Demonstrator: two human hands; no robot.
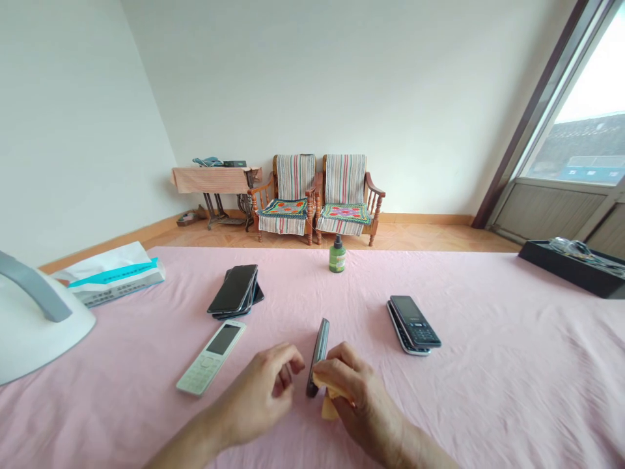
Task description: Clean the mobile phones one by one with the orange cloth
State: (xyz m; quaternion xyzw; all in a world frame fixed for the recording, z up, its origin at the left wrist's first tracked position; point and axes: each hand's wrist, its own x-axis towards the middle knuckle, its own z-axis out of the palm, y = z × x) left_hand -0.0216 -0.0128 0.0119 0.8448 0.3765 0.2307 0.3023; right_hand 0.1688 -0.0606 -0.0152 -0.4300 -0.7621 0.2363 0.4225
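A dark mobile phone (pixel 318 355) is tilted up on its narrow edge in the middle of the pink-covered table. My right hand (pixel 364 397) is closed on a folded yellow cloth (pixel 332 397), which lies against the phone's right side near its lower end. Just left of the phone is my left hand (pixel 268 387), its fingers loosely curled and apart, with nothing in them. A white keypad phone (pixel 212 357) lies flat beyond the left wrist. Whether the right fingertips grip the phone itself cannot be made out.
A stack of smartphones (pixel 235 290) lies left; two keypad phones (pixel 414 322) are stacked right. A green bottle (pixel 336 255) stands near the far edge. A tissue pack (pixel 114 277) and white handled appliance (pixel 39 326) sit left, a black box (pixel 571 267) of cables right.
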